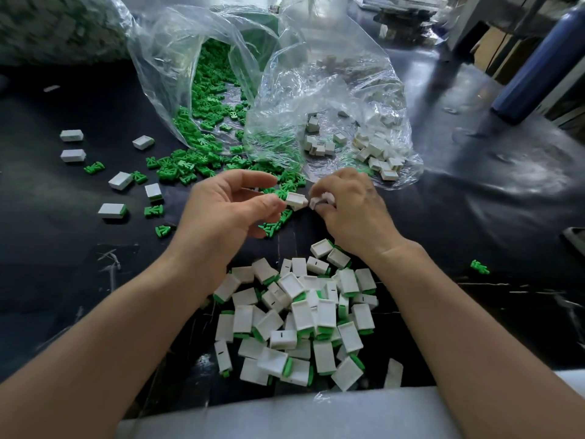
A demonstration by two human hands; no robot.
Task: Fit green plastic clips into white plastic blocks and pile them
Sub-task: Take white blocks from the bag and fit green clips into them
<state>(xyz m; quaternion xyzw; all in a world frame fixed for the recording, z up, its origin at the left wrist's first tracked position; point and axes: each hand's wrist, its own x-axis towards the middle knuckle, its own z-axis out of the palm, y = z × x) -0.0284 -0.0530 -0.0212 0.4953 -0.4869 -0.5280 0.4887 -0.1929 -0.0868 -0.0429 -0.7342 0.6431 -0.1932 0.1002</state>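
The left hand [231,204] pinches a white block [297,200] between thumb and fingertips, held just above the loose green clips [186,167] and turned toward the right hand [351,207], evidently for fitting. The right hand's fingers are curled tight round a small whitish item [318,201], which is blurred; no clip can be confirmed in it. Fitted blocks [300,318] lie piled nearest the person.

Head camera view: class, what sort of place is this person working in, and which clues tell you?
Probably a small factory or workshop assembly bench. Clear bags spill bulk green clips and white blocks onto a dark table, and a pile of fitted blocks lies near the person.
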